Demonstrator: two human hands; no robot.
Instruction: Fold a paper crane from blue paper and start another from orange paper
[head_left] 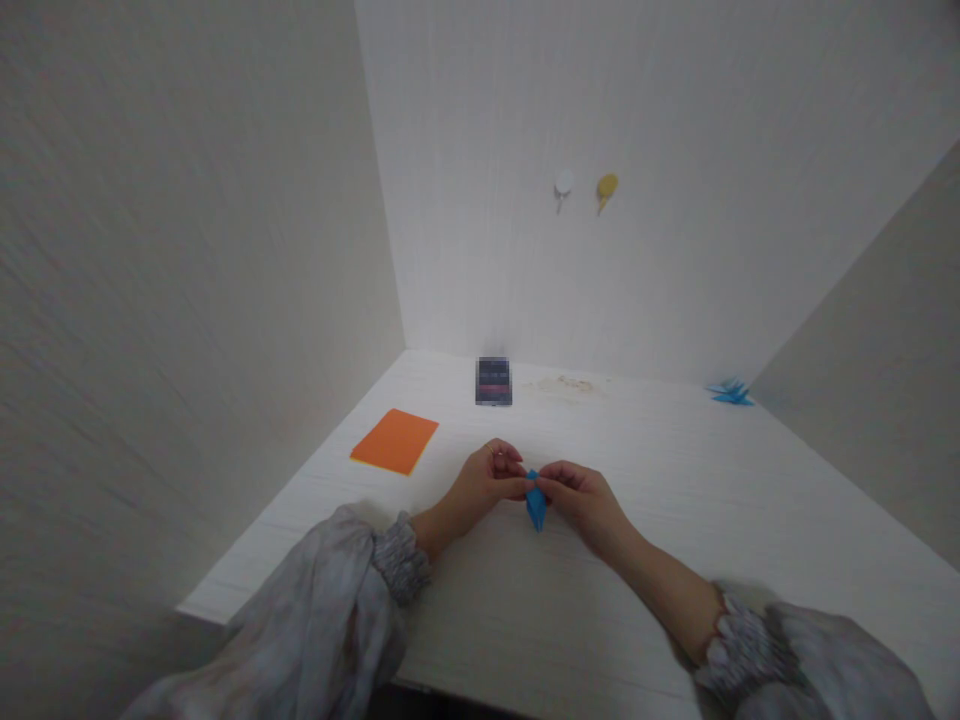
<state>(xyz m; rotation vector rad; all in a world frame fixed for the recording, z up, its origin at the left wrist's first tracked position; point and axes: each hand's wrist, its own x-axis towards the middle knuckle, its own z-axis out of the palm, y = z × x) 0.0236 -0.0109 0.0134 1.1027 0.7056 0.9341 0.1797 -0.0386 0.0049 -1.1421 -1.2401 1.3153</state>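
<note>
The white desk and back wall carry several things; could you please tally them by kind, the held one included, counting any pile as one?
White round wall hook and yellow round wall hook: 2
Folded blue paper piece, held: 1
Blue folded-paper pile: 1
Orange square paper stack: 1
Dark rectangular object, blurred: 1
Total: 6

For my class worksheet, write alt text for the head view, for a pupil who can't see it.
A person's left hand and right hand pinch a small folded blue paper over a white table. Orange square paper lies to the left, a dark pixelated rectangle sits at the back, and more folded blue pieces lie in the far right corner.
</note>
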